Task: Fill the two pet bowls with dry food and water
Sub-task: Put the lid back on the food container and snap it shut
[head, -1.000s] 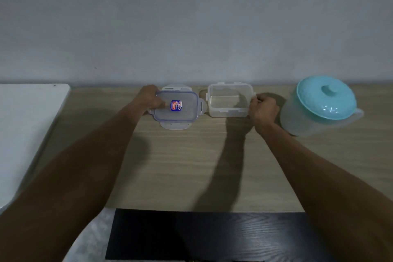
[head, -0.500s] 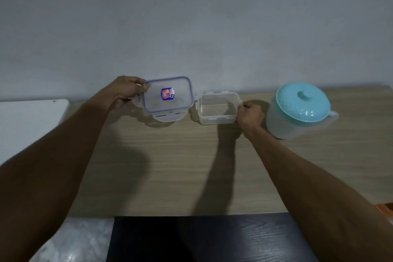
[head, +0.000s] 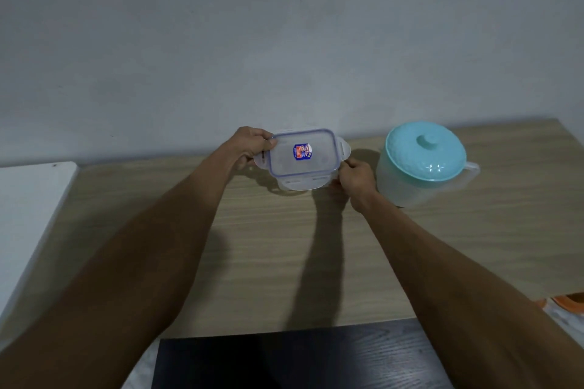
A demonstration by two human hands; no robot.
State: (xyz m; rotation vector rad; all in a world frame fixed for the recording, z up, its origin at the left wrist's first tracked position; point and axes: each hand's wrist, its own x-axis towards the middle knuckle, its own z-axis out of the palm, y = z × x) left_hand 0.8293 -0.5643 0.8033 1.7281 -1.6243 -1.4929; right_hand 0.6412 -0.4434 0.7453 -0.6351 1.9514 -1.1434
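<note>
My left hand [head: 252,145] pinches the left edge of a clear rectangular lid [head: 303,164] with a blue seal and a red-blue sticker, holding it flat at the back of the wooden table [head: 284,262]. The lid covers the clear plastic container, which is almost wholly hidden beneath it. At the lid's right front corner my right hand [head: 354,180] has its fingers curled, gripping the container's right end. A translucent pitcher with a teal lid [head: 425,161] stands just right of that hand.
A grey wall runs close behind the table. A white surface [head: 28,215] adjoins the table's left side. A black wood-grain board [head: 284,360] lies at the near edge. Something orange [head: 568,305] shows at the right border.
My left hand has carried the lid to the right, from beside the open container to directly over it. The right hand has stayed at the container's right end.
</note>
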